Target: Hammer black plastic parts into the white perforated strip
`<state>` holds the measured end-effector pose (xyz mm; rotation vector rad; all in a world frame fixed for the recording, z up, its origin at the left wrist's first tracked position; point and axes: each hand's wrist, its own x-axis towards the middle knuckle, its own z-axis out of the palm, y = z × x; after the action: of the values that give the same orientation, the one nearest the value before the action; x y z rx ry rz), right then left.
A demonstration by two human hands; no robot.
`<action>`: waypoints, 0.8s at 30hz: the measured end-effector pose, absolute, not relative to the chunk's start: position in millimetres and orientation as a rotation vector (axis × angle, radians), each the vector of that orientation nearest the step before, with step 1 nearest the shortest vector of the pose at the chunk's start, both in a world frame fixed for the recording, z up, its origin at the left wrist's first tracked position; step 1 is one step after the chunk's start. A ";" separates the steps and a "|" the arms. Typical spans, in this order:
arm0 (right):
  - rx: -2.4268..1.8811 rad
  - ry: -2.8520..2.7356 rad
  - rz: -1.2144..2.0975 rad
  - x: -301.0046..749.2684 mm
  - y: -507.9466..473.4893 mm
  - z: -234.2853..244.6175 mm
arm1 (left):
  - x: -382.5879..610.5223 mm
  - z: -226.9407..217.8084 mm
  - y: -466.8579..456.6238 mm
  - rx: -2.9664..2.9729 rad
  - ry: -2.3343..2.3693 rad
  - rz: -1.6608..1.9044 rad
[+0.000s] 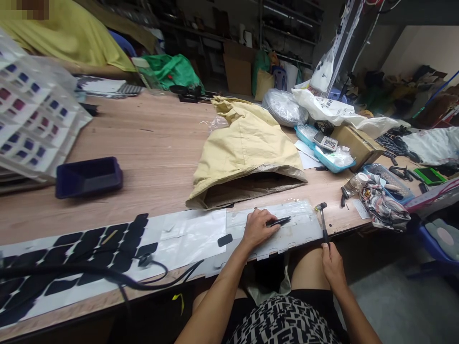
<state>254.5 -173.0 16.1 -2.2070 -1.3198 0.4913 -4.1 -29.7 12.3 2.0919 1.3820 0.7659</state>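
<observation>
- The slim black piece (283, 221) lies over the pale board (304, 234) at the near edge of the worktop (154, 153), its tip pointing right; blur leaves its exact form uncertain.
- The left hand (261, 227) is closed on that piece, fingers and thumb together around its near end, the hand low over the board.
- The right hand (333, 265) is clamped around the dark handle of a hammer (324, 227), held just beyond the worktop's edge, its head up by the board's right end.
- Left of the left hand, one black patch (224, 240) sits near the right edge of a white sheet (190, 234).
- Farther left, rows of black patches (125, 239) lie on the sheet, with a black cable (118, 274) crossing over them.
- Just behind the board, a yellow cloth bag (247, 143) lies with its wide mouth facing the person.
- Off to the right are a patterned cloth (383, 205), a calculator (325, 141) on a blue tray and a cardboard box (358, 145).
- To the left stands a dark purple bin (89, 186); beyond it, a person in a yellow top (86, 43).
</observation>
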 end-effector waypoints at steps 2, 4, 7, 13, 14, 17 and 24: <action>-2.204 -1.325 0.486 254.6 -172.3 11.6 | -4.5 13.5 -33.8 2.097 1.359 0.780; -2.213 -1.338 0.490 254.9 -172.1 10.0 | -6.0 14.8 -47.1 2.114 1.280 0.806; -2.242 -1.386 0.515 256.4 -172.4 11.8 | -12.4 15.0 -84.2 2.198 1.123 0.848; -2.277 -1.431 0.524 257.9 -172.9 13.9 | -26.6 -3.2 -154.1 2.365 1.157 0.904; -2.278 -1.427 0.516 257.9 -172.8 13.0 | -25.9 -8.4 -159.8 2.383 1.188 0.915; -2.269 -1.417 0.492 258.1 -172.6 9.9 | -19.1 -19.0 -168.9 2.426 1.293 0.947; -2.353 -1.479 0.467 259.5 -171.9 11.4 | -10.5 8.4 -120.5 2.268 1.338 1.085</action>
<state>259.5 -171.9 11.4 -2.3526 -1.4792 0.4668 -10.5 -120.5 8.4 2.2680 1.3379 1.0855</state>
